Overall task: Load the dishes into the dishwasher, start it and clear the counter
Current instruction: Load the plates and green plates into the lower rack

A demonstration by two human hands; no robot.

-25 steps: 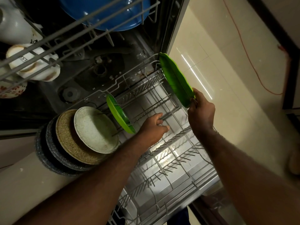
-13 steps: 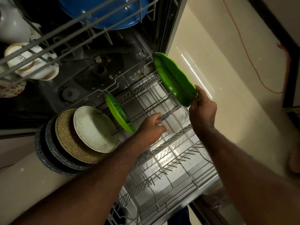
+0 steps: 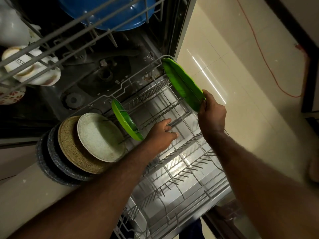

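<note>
– Holding what, R hand [image 3: 211, 114]?
– Green leaf plate [image 3: 183, 83]. Fingers pinch its near end, thumb over the rim. Plate's on edge, tilted, above the far-right corner of the lower rack [image 3: 181, 169]. Far tip sits just by the rack's corner wire, can't tell if touching.
– L hand [image 3: 160, 135]?
– Down in the rack's mid area, between the 2 green plates. Fingers [image 3: 168, 121] bent over a row of tines [image 3: 177, 120], touching it. Can't tell if they actually clamp it.
– 2nd green one?
– 2nd green plate [image 3: 126, 120] stands on edge in the tines, leaning a bit, just beside L hand on its left.
– Other dishes?
– Left end of the rack: white speckled plate [image 3: 100, 137] in front, tan plate [image 3: 69, 144] behind it, then dark speckled plates [image 3: 46, 156]. All on edge, packed close.
– Up top?
– Upper rack [image 3: 69, 31] w/ blue bowl [image 3: 107, 12] and white cups [image 3: 31, 68]. Tub floor below it is dark, w/ white specks near the drain.
– Bkgd?
– Cream floor tiles [image 3: 224, 66] right of the machine, orange cable [image 3: 259, 54] running across them.
</note>
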